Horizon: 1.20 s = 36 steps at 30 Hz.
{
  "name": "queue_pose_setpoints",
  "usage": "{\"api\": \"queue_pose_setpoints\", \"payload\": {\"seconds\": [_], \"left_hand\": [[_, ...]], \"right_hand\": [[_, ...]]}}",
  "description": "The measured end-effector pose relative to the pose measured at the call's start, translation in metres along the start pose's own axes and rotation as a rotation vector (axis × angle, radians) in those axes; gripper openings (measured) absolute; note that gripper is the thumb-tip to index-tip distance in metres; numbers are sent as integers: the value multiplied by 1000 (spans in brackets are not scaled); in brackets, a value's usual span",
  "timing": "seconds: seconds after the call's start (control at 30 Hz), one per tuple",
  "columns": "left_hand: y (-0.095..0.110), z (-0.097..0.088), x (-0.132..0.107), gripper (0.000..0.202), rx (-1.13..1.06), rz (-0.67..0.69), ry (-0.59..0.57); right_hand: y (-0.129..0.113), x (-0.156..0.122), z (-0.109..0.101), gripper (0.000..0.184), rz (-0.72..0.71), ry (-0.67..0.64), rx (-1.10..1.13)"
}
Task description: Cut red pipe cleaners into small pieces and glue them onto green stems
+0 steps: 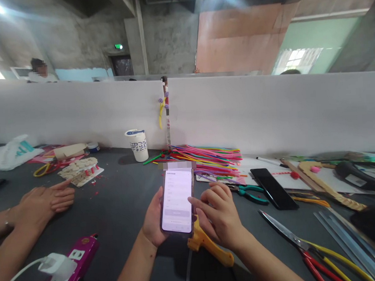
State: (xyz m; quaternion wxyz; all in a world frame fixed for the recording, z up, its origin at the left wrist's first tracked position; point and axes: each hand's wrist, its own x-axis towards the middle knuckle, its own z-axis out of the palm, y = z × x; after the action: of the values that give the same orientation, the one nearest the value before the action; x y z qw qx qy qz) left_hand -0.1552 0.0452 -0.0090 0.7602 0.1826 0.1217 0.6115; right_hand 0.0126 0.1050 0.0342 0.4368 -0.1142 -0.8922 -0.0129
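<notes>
My left hand (153,220) is wrapped round the left side of a smartphone (177,199). Its lit screen shows a pale page, too small to read. My right hand (218,212) comes in from the right with its index fingertip at the screen's right edge; I cannot tell if it touches the glass. The other fingers are bent and apart, holding nothing. Under the phone and the right hand lies a yellow hot glue gun (213,247), partly hidden. Just behind the phone is a pile of coloured pipe cleaners (213,156).
Scissors (295,237), teal pliers (251,191) and a dark phone (273,189) lie to the right. A paper cup (137,146) stands near the white partition (268,115). On the left are another person's hands (48,202), a beige craft piece (82,171) and a purple power strip (83,257).
</notes>
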Motion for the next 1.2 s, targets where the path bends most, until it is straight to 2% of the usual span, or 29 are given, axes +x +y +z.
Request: {"api": "queue_pose_setpoints", "payload": {"seconds": [0.1, 0.23, 0.43, 0.53, 0.77, 0.9, 1.2], "left_hand": [[0, -3, 0, 60, 1, -59, -32], [0, -4, 0, 55, 11, 10, 8], [1, -5, 1, 61, 24, -21, -41], [1, -1, 2, 57, 4, 26, -32], [1, 1, 3, 53, 31, 88, 64], [-1, 2, 4, 53, 39, 96, 83], [-2, 2, 5, 52, 20, 77, 80]], "right_hand": [[2, 0, 0, 25, 15, 2, -28], [3, 1, 1, 26, 28, -55, -30], [-2, 0, -3, 22, -23, 26, 55], [-10, 2, -2, 18, -51, -54, 90], [-19, 4, 5, 27, -12, -212, 13], [-19, 2, 9, 28, 25, -234, 12], [-19, 3, 10, 27, 71, -195, 19]]}}
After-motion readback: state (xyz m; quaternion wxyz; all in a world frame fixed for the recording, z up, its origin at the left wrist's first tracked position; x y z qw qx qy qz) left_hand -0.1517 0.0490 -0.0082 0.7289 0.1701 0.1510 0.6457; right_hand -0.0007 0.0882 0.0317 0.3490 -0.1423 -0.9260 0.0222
